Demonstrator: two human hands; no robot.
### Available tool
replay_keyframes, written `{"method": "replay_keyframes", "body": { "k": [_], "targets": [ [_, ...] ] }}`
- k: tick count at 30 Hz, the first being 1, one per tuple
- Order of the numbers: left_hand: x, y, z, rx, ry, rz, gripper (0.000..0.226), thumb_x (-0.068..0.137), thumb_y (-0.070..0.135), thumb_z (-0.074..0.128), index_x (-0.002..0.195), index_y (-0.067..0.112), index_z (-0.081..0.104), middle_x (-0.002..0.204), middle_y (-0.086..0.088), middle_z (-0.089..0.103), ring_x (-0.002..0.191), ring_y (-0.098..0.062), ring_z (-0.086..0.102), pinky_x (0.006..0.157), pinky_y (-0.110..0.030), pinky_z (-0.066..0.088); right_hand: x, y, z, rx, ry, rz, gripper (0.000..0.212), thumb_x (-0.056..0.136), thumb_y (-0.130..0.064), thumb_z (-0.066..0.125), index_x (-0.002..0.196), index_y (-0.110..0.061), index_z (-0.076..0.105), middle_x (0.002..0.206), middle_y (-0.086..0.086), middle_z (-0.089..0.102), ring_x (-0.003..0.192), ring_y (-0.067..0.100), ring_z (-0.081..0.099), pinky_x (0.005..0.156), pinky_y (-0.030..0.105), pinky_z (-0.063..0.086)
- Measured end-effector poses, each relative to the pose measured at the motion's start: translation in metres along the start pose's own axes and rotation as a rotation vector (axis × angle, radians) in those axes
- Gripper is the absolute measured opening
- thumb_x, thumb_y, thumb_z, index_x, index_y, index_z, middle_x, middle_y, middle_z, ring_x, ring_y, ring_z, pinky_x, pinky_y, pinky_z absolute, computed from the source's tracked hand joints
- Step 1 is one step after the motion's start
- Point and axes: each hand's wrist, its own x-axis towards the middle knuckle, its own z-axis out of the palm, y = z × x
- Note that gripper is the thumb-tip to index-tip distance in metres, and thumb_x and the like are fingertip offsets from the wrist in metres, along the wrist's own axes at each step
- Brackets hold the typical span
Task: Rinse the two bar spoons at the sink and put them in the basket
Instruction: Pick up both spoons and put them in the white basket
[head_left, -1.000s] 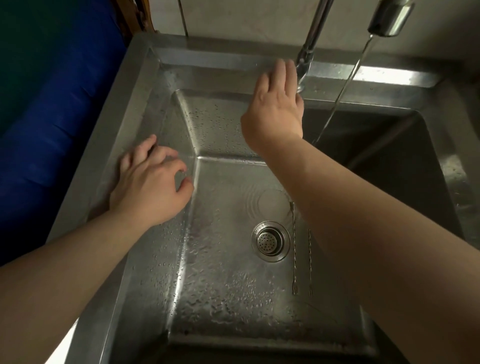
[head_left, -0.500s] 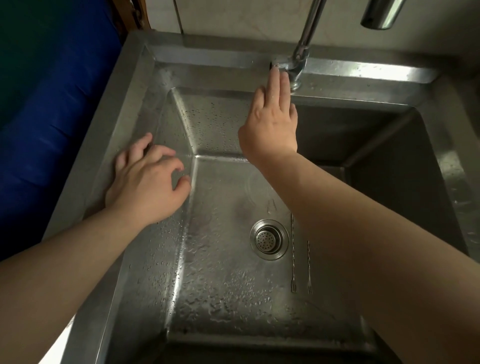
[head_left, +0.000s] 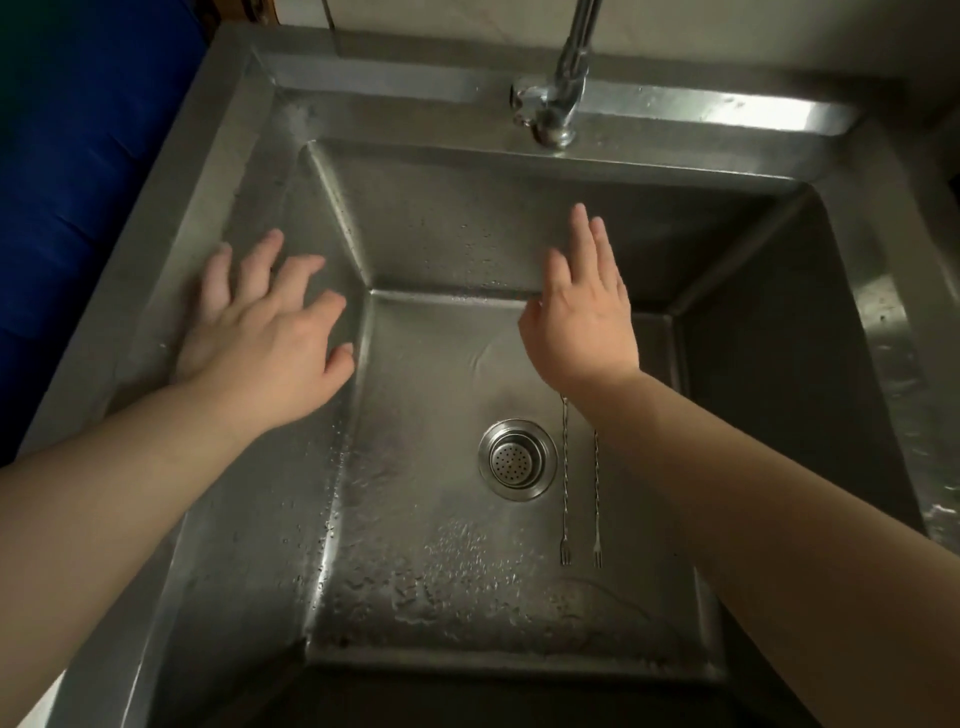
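Two thin twisted bar spoons lie side by side on the wet floor of the steel sink (head_left: 519, 244), just right of the drain, forked ends toward me: the left bar spoon (head_left: 565, 483) and the right bar spoon (head_left: 597, 499). Their far ends are hidden under my right wrist. My right hand (head_left: 582, 317) hovers over the basin, fingers straight and together, holding nothing. My left hand (head_left: 265, 338) rests flat on the sink's left sloped wall, fingers spread, empty. No basket is in view.
The faucet base (head_left: 550, 111) stands on the back ledge, and no water runs. A round drain strainer (head_left: 517, 460) sits mid-basin. A blue surface (head_left: 88, 156) borders the sink on the left. Water drops cover the basin floor.
The water stream has stopped. My right hand has pulled back from the faucet lever and lowered over the basin. My left hand stays on the left wall.
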Motion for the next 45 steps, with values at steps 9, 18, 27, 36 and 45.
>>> {"method": "replay_keyframes", "body": {
  "k": [9, 18, 27, 36, 45],
  "targets": [
    [-0.006, 0.130, 0.057, -0.852, 0.008, -0.328, 0.019, 0.079, 0.024, 0.071, 0.096, 0.015, 0.068, 0.083, -0.001, 0.067, 0.077, -0.025, 0.064, 0.071, -0.028, 0.048, -0.086, 0.087, 0.059, 0.262, -0.174, 0.467, 0.032, 0.093, -0.020, 0.053, 0.124, -0.010, 0.054, 0.123, 0.013, 0.054, 0.094, 0.027, 0.059, 0.082, 0.035, 0.049],
    [-0.034, 0.269, 0.130, -1.026, -0.506, -0.553, 0.019, 0.081, 0.025, 0.068, 0.096, 0.016, 0.074, 0.097, -0.003, 0.075, 0.093, -0.021, 0.068, 0.069, -0.020, 0.042, -0.155, 0.115, 0.108, 0.266, -0.545, 0.784, 0.014, 0.090, -0.022, 0.055, 0.099, -0.012, 0.061, 0.102, 0.014, 0.069, 0.090, 0.032, 0.064, 0.071, 0.030, 0.045],
    [-0.038, 0.290, 0.152, -0.844, -0.590, -0.540, 0.021, 0.078, 0.029, 0.068, 0.087, 0.011, 0.073, 0.089, -0.009, 0.073, 0.088, -0.028, 0.067, 0.069, -0.028, 0.047, -0.153, 0.115, 0.116, 0.211, -0.560, 0.772, 0.022, 0.094, -0.011, 0.046, 0.107, -0.007, 0.064, 0.109, 0.016, 0.067, 0.098, 0.032, 0.063, 0.075, 0.030, 0.047],
    [-0.036, 0.287, 0.152, -0.736, -0.635, -0.523, 0.017, 0.079, 0.013, 0.059, 0.087, 0.001, 0.068, 0.093, -0.019, 0.070, 0.089, -0.037, 0.067, 0.064, -0.030, 0.042, -0.152, 0.114, 0.115, 0.188, -0.628, 0.762, 0.025, 0.094, -0.010, 0.046, 0.105, -0.002, 0.067, 0.110, 0.020, 0.069, 0.100, 0.034, 0.065, 0.070, 0.027, 0.039],
    [-0.045, 0.265, 0.158, -0.702, -0.683, -0.489, 0.024, 0.083, 0.014, 0.058, 0.098, -0.002, 0.068, 0.105, -0.023, 0.070, 0.099, -0.038, 0.065, 0.074, -0.033, 0.048, -0.153, 0.100, 0.112, 0.178, -0.708, 0.777, 0.023, 0.089, -0.012, 0.056, 0.104, -0.001, 0.069, 0.111, 0.020, 0.070, 0.101, 0.033, 0.067, 0.067, 0.023, 0.037]
  ]
}}
